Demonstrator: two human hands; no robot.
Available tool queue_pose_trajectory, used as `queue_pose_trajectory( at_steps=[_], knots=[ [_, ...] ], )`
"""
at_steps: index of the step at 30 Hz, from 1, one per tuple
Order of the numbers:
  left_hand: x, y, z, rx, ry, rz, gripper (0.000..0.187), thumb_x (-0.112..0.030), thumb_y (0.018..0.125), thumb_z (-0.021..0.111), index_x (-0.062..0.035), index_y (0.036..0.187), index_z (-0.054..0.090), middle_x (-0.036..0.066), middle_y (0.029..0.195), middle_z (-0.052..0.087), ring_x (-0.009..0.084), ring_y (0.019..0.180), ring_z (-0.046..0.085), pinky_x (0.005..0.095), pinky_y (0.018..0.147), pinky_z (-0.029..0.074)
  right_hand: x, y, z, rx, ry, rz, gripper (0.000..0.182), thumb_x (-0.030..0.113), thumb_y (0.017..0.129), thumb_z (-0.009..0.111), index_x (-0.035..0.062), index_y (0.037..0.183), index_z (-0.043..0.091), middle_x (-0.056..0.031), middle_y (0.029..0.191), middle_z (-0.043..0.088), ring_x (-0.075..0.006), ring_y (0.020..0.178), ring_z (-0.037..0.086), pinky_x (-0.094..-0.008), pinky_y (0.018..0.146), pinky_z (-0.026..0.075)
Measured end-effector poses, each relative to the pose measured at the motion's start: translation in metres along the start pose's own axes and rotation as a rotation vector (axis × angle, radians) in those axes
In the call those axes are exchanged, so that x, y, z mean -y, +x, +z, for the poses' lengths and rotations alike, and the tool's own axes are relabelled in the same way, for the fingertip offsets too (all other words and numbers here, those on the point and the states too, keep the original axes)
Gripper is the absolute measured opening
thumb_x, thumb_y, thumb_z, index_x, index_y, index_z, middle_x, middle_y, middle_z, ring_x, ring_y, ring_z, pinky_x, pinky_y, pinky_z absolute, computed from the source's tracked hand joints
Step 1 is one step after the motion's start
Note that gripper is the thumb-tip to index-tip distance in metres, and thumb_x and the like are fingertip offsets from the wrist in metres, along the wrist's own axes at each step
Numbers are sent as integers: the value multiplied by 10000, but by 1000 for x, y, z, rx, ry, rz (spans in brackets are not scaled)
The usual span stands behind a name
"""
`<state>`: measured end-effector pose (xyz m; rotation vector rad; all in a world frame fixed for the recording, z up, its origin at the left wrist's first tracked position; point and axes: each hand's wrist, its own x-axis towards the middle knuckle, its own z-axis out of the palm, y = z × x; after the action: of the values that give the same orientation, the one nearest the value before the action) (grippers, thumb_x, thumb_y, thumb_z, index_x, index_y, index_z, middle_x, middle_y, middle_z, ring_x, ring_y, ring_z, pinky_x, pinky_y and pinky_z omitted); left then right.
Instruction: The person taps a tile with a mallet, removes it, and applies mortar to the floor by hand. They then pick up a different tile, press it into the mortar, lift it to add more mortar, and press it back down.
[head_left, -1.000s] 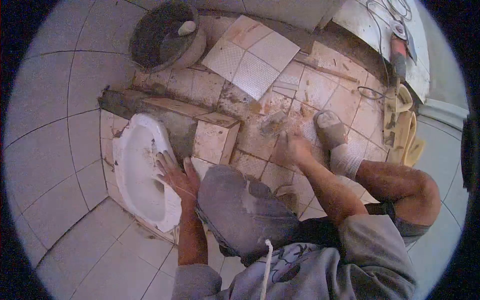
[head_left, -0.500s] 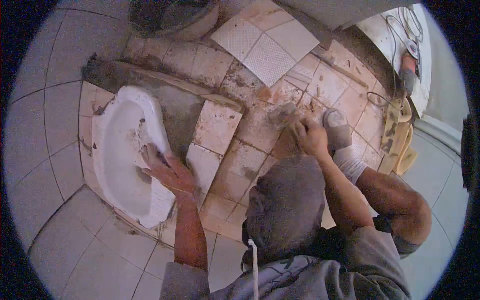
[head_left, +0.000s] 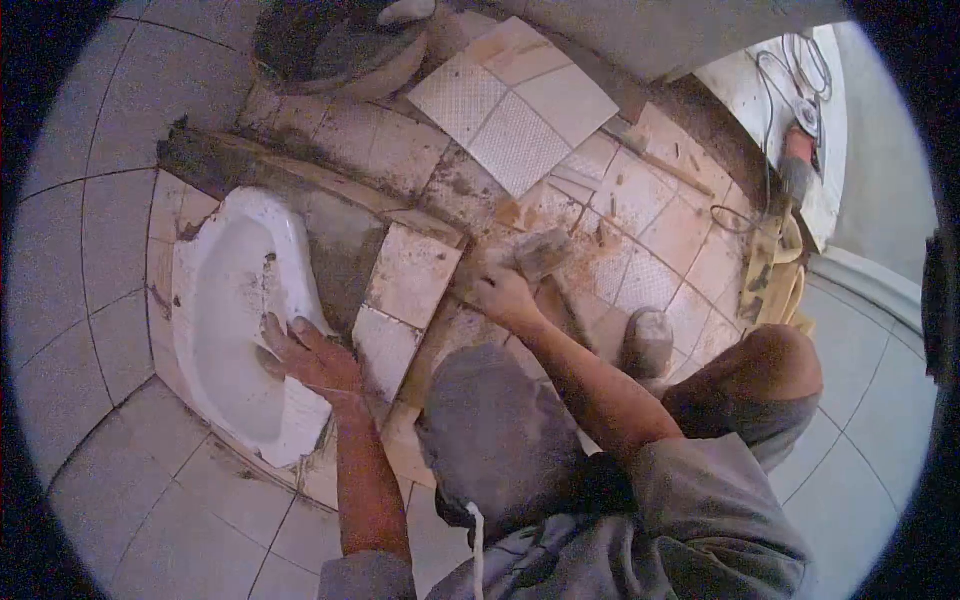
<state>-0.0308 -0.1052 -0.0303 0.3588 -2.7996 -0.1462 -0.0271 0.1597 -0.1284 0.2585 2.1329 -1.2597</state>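
A white ceramic squat pan (head_left: 235, 290) with a jagged rim lies at the left. My left hand (head_left: 312, 360) rests over its right side, fingers apart, with no object visible in it. My right hand (head_left: 508, 298) is low over the dusty floor, fingers curled; what they hold, if anything, is hidden. Just beyond it lies a grey block-like piece (head_left: 541, 253). Two stained tiles (head_left: 413, 268) stand between the pan and my right hand. A grey, rounded cloth-covered shape (head_left: 500, 430) hides part of the floor below.
A dark bucket (head_left: 345, 75) stands at the top left, near a large patterned tile panel (head_left: 515, 105). A power tool with a red body (head_left: 799, 150) and a cable lies at the upper right, above yellow pieces (head_left: 765, 260). My foot (head_left: 648, 338) is right of centre.
My right hand has moved left, from the right side of the grey piece to its near left. My foot has shifted down and left. My left hand stays at the pan. The view has shifted slightly.
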Motion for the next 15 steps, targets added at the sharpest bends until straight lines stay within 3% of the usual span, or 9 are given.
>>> queue_pose_trajectory(
  at_steps=[2, 4, 6, 9, 11, 13, 15],
  knots=[
    [-20, 6, -9, 5, -52, -78, 484, -276, 1005, 366, 52, 1361, 359, 266, 1369, 416, 448, 1289, 340, 572, 1093, 144, 21, 0, -24, -270, 114, 17, 289, 199, 831, 546, 20, 1043, 629, -244, 963, 630, -367, 881, 637, -418, 802, 485],
    [-26, 7, -11, 13, -88, -159, 482, -279, 1005, 363, 52, 1356, 367, 271, 1364, 419, 466, 1287, 322, 571, 1093, 148, 20, 11, -29, -279, 141, -22, 298, 197, 830, 545, 20, 1056, 623, -241, 969, 632, -366, 880, 637, -419, 804, 483],
    [-25, 9, -12, 65, 34, -106, 473, -265, 1003, 357, 64, 1342, 376, 288, 1360, 410, 506, 1285, 280, 576, 1090, 160, 20, 18, -26, -277, 177, -61, 307, 195, 829, 544, 19, 1069, 617, -238, 975, 635, -366, 880, 636, -420, 806, 480],
    [-40, 13, -19, 77, -32, -183, 485, -271, 1000, 349, 85, 1327, 380, 304, 1353, 404, 530, 1293, 236, 579, 1093, 163, 23, 23, -24, -202, 209, 44, 367, 171, 823, 541, 45, 1166, 576, -242, 1005, 636, -374, 938, 626, -412, 834, 477],
    [-40, 15, -17, 66, -1, -167, 500, -285, 998, 350, 93, 1323, 379, 312, 1353, 398, 529, 1294, 234, 577, 1092, 166, 27, 23, -26, -452, 244, -105, 467, 126, 808, 536, 70, 1271, 510, -258, 1073, 622, -405, 1011, 602, -422, 871, 474],
    [-29, 7, -12, 68, 25, -158, 514, -298, 996, 351, 101, 1319, 378, 320, 1353, 392, 528, 1296, 232, 575, 1091, 168, 27, 27, -29, -353, 168, -20, 499, 106, 801, 527, 75, 1298, 489, -265, 1106, 609, -418, 1039, 587, -432, 888, 470],
    [-17, 6, -8, 106, 233, 47, 537, -325, 994, 348, 107, 1310, 394, 340, 1329, 407, 531, 1299, 225, 569, 1093, 168, 28, 33, -28, -254, 92, 50, 533, 87, 795, 517, 80, 1326, 468, -273, 1138, 596, -431, 1067, 572, -441, 905, 465]
  ],
)
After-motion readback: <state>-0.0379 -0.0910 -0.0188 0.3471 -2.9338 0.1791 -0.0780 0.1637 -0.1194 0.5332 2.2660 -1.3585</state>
